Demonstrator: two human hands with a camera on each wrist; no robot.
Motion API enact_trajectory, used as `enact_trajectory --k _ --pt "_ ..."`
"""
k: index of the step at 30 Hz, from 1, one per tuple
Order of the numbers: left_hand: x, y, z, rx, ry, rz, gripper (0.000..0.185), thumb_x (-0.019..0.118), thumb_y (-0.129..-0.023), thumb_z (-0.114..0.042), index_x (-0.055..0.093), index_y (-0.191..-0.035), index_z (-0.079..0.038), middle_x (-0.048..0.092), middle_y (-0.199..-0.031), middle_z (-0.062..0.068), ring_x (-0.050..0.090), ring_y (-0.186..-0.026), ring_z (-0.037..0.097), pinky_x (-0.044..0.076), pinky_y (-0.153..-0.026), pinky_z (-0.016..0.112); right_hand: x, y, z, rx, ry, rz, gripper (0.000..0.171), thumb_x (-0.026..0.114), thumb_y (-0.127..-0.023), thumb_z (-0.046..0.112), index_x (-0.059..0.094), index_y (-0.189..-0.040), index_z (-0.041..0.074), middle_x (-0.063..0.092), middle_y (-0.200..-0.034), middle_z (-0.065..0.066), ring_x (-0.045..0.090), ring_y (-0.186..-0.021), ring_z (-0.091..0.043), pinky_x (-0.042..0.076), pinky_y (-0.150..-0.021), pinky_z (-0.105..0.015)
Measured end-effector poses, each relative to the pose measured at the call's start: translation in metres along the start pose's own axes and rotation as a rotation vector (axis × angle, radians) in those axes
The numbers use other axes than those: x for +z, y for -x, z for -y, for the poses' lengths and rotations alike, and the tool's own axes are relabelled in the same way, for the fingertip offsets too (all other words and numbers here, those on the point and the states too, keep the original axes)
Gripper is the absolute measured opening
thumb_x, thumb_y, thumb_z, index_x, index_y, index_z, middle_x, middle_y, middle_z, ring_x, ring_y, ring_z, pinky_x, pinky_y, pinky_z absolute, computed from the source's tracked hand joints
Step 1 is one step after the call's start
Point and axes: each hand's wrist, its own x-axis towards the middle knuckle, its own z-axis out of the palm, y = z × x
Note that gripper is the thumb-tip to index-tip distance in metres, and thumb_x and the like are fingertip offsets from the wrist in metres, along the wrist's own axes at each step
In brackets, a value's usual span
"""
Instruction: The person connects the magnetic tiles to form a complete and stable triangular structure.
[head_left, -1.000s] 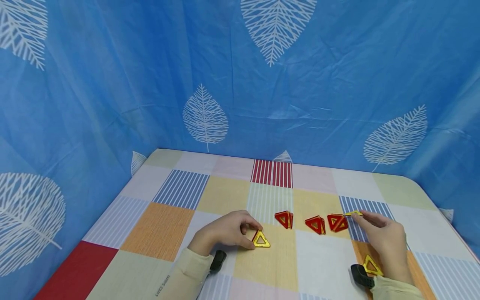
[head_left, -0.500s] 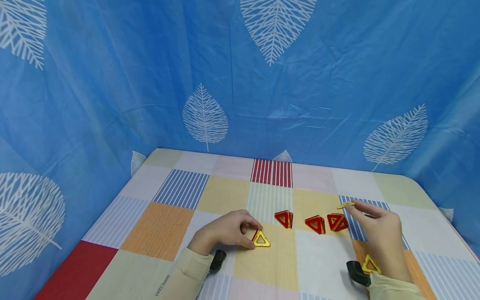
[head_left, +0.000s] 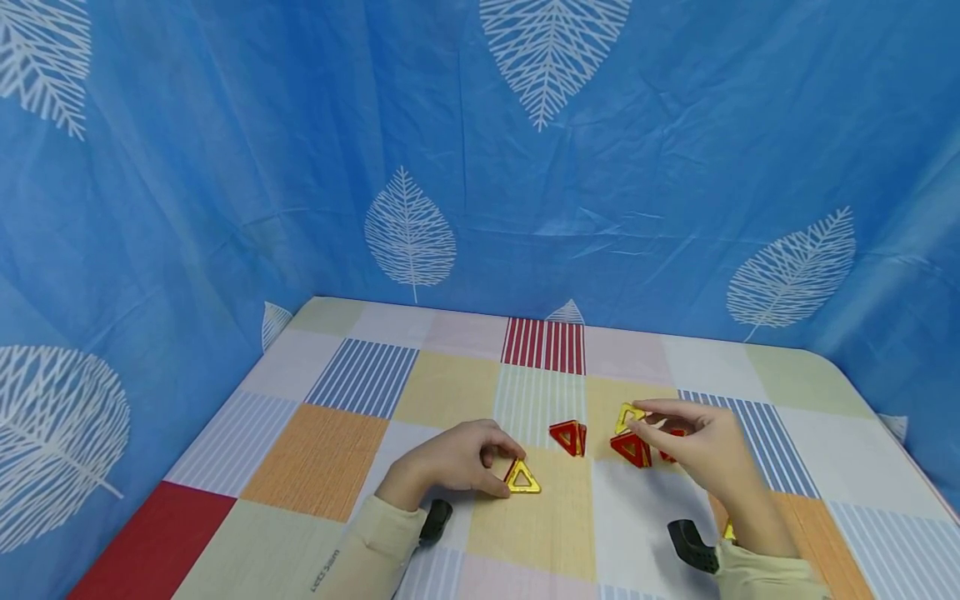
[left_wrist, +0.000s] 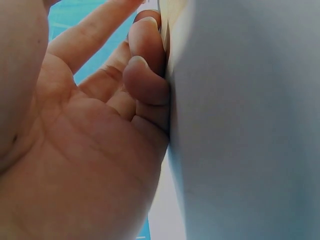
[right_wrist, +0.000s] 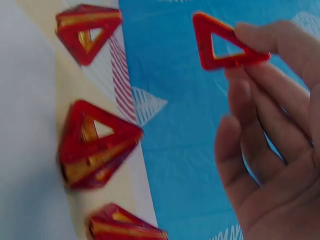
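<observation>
Three red plastic triangle pyramids (head_left: 567, 437) stood finished at lower centre. Our right hand (head_left: 701, 446) pinched a yellow triangle tile (head_left: 628, 415) above them. Our left hand (head_left: 457, 460) gripped the unfinished yellow triangle assembly (head_left: 521, 479).

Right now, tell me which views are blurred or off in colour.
Head view: sharp, evenly lit, edges bowed by the wide lens. Left wrist view: the left hand fills it, soft, beside a blank pale surface. Right wrist view: motion-blurred; the triangle tile looks red here, yellow in the head view.
</observation>
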Motion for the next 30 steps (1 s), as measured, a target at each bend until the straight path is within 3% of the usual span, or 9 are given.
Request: enact_trajectory --k 4,9,16,24,30 --pt "0.0 0.0 0.0 0.002 0.015 0.002 0.04 0.088 -0.078 -0.011 0.073 -0.114 -0.012 0.061 -0.101 -0.009 0.051 -0.078 0.011 0.045 -0.072 0.024 0.013 -0.002 0.002 -0.087 -0.058 0.106 0.024 0.085 -0.083 0.015 0.08 -0.106 0.01 0.074 -0.1 -0.006 0.066 -0.077 -0.016 0.053 -0.057 -0.031" --pt "0.0 0.001 -0.001 -0.02 0.061 -0.003 0.038 0.088 -0.077 -0.008 0.073 -0.112 -0.011 0.064 -0.098 -0.011 0.051 -0.075 0.009 0.046 -0.069 0.024 0.028 -0.003 0.003 -0.163 -0.117 0.219 0.023 0.086 -0.08 0.008 0.08 -0.103 0.009 0.073 -0.09 -0.001 0.065 -0.072 -0.016 0.054 -0.059 -0.031" --pt "0.0 0.0 -0.002 -0.02 0.072 -0.008 0.038 0.087 -0.077 -0.005 0.076 -0.113 -0.008 0.065 -0.091 -0.011 0.053 -0.072 0.006 0.047 -0.067 0.024 0.044 -0.003 0.005 -0.174 -0.15 0.35 0.021 0.083 -0.083 0.007 0.079 -0.103 0.004 0.074 -0.09 -0.004 0.067 -0.076 -0.013 0.056 -0.064 -0.031" --pt "0.001 -0.003 0.0 -0.001 0.028 -0.003 0.041 0.086 -0.078 -0.004 0.076 -0.118 -0.008 0.065 -0.093 -0.013 0.055 -0.075 0.006 0.049 -0.069 0.022 0.058 -0.003 0.009 -0.206 -0.073 0.43 0.019 0.084 -0.082 0.012 0.08 -0.099 0.006 0.072 -0.084 0.005 0.066 -0.073 -0.01 0.056 -0.067 -0.029" --pt "0.001 -0.002 0.0 0.022 0.015 0.007 0.042 0.087 -0.078 -0.005 0.076 -0.118 -0.01 0.064 -0.094 -0.011 0.053 -0.076 0.006 0.048 -0.069 0.022 0.068 -0.004 0.011 -0.178 -0.093 0.499 0.02 0.083 -0.082 0.008 0.079 -0.101 0.004 0.074 -0.089 0.0 0.067 -0.076 -0.01 0.056 -0.069 -0.028"
